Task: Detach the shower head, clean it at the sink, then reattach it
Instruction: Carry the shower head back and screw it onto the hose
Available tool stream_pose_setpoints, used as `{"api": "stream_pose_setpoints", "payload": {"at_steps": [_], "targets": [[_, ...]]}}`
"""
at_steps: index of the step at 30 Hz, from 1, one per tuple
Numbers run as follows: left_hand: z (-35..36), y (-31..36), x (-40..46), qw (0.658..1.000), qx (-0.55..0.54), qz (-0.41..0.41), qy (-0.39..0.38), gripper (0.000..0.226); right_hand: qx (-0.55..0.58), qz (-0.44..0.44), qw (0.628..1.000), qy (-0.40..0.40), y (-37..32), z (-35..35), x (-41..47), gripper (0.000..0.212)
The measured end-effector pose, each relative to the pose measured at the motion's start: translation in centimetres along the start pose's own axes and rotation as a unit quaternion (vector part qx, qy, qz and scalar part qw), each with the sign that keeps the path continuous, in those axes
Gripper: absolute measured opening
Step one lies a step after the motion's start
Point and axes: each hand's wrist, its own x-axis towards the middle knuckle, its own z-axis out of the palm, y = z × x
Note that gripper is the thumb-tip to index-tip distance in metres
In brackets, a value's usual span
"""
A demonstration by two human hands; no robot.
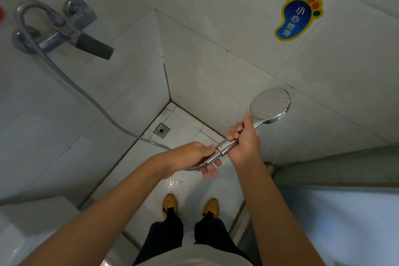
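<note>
Below my chest, over the wet floor, both hands work at one joint. My left hand has its fingers curled round the hose nut, thumb on top, so I can twist it. My right hand clenches the handle of the shower head, steadying it, spray face turned up toward me. Farther left, the hose runs slack up to the wall mixer, so I judge the head is not yet detached.

Faucet left, floor drain in corner, sticker right.
</note>
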Motion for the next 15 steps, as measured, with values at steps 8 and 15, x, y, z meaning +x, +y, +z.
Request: {"api": "stream_pose_setpoints", "payload": {"at_steps": [8, 15], "targets": [[2.2, -0.7, 1.1, 0.978, 0.081, 0.01, 0.19, 0.023, -0.049, -0.046, 0.997, 0.047, 0.3, 0.3, 0.0, 0.035], [3.8, -1.6, 1.3, 0.909, 0.257, 0.129, 0.301, 0.03, -0.035, -0.039, 0.996, 0.068, -0.5, 0.2, 1.0, 0.035]]}}
